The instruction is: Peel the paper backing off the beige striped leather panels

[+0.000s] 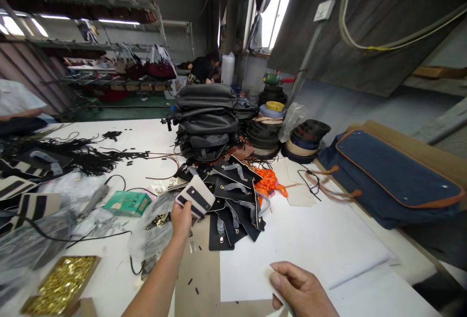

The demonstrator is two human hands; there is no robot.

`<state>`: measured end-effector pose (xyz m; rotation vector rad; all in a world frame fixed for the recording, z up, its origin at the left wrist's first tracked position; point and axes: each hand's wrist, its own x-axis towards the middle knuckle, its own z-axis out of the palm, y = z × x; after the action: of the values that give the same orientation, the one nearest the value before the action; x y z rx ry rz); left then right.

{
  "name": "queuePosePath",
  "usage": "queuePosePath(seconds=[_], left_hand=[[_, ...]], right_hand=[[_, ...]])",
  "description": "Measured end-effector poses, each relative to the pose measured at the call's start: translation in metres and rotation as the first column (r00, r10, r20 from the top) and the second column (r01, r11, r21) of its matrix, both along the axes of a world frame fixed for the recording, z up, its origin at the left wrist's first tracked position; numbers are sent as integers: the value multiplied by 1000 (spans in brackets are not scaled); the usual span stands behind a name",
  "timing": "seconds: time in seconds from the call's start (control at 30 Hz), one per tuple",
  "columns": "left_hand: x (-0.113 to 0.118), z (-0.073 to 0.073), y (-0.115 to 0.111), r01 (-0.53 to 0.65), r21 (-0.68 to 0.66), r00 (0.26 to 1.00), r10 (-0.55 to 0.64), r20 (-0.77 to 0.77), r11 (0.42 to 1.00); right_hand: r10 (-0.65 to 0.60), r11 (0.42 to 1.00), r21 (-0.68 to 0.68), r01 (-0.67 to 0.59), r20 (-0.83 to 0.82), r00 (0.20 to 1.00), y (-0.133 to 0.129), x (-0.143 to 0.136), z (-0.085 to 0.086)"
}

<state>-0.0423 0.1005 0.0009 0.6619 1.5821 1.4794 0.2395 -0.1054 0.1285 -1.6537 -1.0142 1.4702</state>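
Note:
My left hand (182,219) grips a flat off-white panel (206,192) with black strips across it, held up at the near edge of a heap. That heap is made of black flat pieces (233,188) with gold-coloured metal fittings and grey wrapped straps. Lower right, my right hand (304,288) pinches a thin white strip (268,278) between thumb and fingers; part of the strip is hidden by the hand. Beneath my hands are a white sheet (248,275) and a brown board (200,263) with a few small dark bits on it.
A box of gold-coloured metal parts (65,278) and a green box (127,203) stand left, among plastic bags and black cords. Stacked black bags (207,112), tape rolls (268,134) and orange strips (268,183) lie beyond. A blue bag (397,171) is right. Other people work farther back.

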Motion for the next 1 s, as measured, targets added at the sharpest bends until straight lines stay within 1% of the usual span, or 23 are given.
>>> queuePosePath(seconds=[0.1, 0.17, 0.2, 0.3, 0.37, 0.43, 0.5, 0.6, 0.67, 0.77, 0.83, 0.93, 1.0], left_hand=[[3, 43, -55, 99, 91, 992, -90, -92, 991], [10, 69, -95, 197, 112, 977, -186, -103, 974], [16, 79, -114, 252, 114, 966, -243, -85, 961], [35, 102, -170, 375, 125, 921, -384, 62, 919], [49, 113, -201, 393, 139, 894, -413, 172, 909], [61, 122, -224, 386, 129, 886, -406, 225, 913], [70, 132, -241, 374, 101, 895, -387, 219, 922], [81, 143, -255, 372, 85, 906, -381, 183, 924], [87, 148, -262, 374, 97, 904, -386, 185, 922], [98, 151, -267, 384, 124, 900, -401, 170, 915], [105, 152, -268, 393, 133, 909, -406, 96, 910], [115, 156, -269, 391, 95, 919, -383, -90, 916], [122, 159, -271, 383, 64, 907, -362, -216, 921]], right_hand=[[138, 988, 78, -135, -31, 990, 8, -3, 8], [225, 965, 153, -214, -56, 973, 14, -9, 17], [263, 950, 193, -245, -73, 962, 16, -12, 21], [347, 910, 281, -305, -111, 931, 21, -22, 27], [378, 893, 304, -332, -105, 920, 19, -27, 27], [414, 872, 321, -370, -80, 907, 15, -28, 27], [447, 842, 358, -404, -41, 894, 9, -26, 27], [463, 797, 429, -425, 20, 886, 0, -19, 30], [454, 784, 453, -425, 51, 890, -5, -14, 32], [420, 779, 468, -418, 105, 901, -13, -6, 34], [398, 775, 478, -413, 138, 907, -20, -1, 34], [371, 773, 492, -401, 162, 914, -28, 6, 34], [353, 766, 508, -394, 181, 918, -33, 10, 34]])
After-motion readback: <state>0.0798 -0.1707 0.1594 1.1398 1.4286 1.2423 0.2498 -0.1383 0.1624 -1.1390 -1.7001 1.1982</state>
